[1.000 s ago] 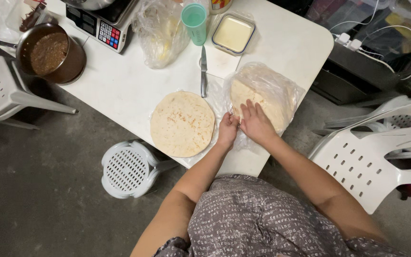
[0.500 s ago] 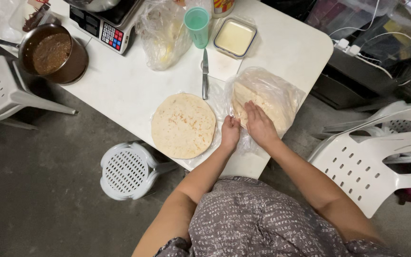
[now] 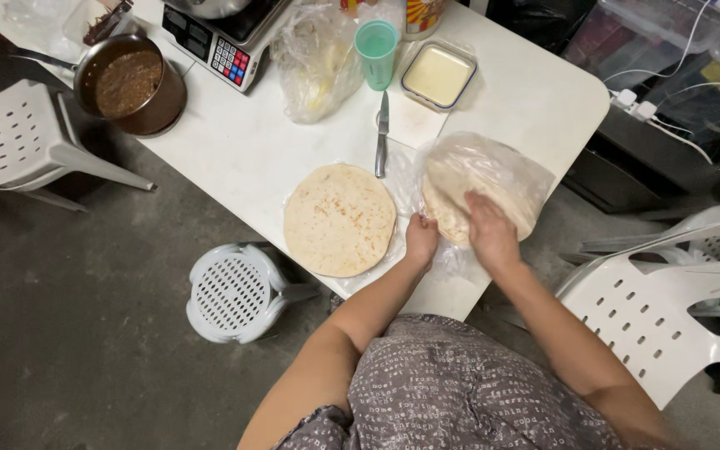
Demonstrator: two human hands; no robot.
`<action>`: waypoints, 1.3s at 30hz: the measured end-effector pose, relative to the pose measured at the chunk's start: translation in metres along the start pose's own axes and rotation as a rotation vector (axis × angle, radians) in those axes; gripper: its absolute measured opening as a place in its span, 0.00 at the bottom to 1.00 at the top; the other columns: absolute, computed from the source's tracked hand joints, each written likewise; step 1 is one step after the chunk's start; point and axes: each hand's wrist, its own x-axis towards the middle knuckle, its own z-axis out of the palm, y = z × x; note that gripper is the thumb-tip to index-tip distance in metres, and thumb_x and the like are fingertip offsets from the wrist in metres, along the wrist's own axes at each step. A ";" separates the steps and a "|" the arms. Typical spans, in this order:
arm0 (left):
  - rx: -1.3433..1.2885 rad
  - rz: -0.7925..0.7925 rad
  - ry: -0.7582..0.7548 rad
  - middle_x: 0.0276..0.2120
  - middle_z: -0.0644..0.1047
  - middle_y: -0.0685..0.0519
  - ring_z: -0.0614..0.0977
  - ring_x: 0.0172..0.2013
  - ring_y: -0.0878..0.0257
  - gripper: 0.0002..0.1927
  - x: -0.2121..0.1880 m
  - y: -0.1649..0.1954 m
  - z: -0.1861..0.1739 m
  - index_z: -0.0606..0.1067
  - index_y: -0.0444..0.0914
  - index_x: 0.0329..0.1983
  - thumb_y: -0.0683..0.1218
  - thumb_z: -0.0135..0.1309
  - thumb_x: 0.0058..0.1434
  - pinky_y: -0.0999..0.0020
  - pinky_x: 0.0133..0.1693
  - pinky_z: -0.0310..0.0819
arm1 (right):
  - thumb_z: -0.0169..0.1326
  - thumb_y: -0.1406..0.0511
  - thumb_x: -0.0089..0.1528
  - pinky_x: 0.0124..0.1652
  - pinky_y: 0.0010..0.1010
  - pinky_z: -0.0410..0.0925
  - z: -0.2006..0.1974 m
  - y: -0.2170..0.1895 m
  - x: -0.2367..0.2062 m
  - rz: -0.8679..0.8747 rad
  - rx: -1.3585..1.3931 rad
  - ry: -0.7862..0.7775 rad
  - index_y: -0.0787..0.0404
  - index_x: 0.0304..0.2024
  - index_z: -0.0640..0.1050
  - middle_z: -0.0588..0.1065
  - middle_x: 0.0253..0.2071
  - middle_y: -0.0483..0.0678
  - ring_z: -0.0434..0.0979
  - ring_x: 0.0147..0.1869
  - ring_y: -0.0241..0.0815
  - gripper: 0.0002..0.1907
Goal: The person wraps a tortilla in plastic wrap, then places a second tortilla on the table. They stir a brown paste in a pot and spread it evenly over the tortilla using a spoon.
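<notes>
Tortilla bag (image 3: 485, 179), clear plastic, at near table edge, right of single flat tortilla (image 3: 339, 218). Left hand (image 3: 421, 239) pinching bag mouth; right hand (image 3: 491, 233) pressed on stack, fingers possibly inside, grip unclear. Advisable: mouth held steady, one sheet peeled slowly. Beyond: knife (image 3: 382, 133), green cup (image 3: 375, 53), lidded container (image 3: 438, 75), pot (image 3: 131, 83), scale (image 3: 222, 42). White table (image 3: 243, 150); concrete floor, plastic chairs.

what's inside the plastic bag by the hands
The clear bag holds a stack of flat tortillas. How many cannot be told: the right hand and crinkled plastic cover much of the stack. The left hand grips the bag's edge.
</notes>
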 end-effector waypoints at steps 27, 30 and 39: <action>-0.325 -0.138 -0.240 0.71 0.64 0.45 0.71 0.62 0.55 0.39 -0.011 -0.013 -0.006 0.54 0.33 0.77 0.58 0.47 0.70 0.60 0.59 0.65 | 0.51 0.71 0.73 0.62 0.41 0.72 -0.129 0.063 -0.050 0.533 1.579 0.484 0.70 0.66 0.69 0.75 0.62 0.57 0.79 0.62 0.48 0.19; -0.207 -0.068 -0.349 0.64 0.68 0.44 0.76 0.52 0.54 0.45 -0.015 -0.016 -0.002 0.50 0.37 0.77 0.50 0.57 0.61 0.59 0.52 0.72 | 0.51 0.70 0.73 0.66 0.43 0.70 -0.128 0.065 -0.057 0.507 1.631 0.488 0.70 0.69 0.66 0.72 0.66 0.58 0.76 0.67 0.50 0.23; 1.000 1.094 -0.268 0.55 0.72 0.36 0.72 0.56 0.41 0.34 -0.026 -0.006 -0.004 0.74 0.39 0.55 0.53 0.67 0.44 0.51 0.53 0.71 | 0.52 0.67 0.73 0.73 0.48 0.66 -0.133 0.076 -0.084 0.451 1.732 0.583 0.66 0.76 0.59 0.67 0.73 0.56 0.70 0.75 0.53 0.31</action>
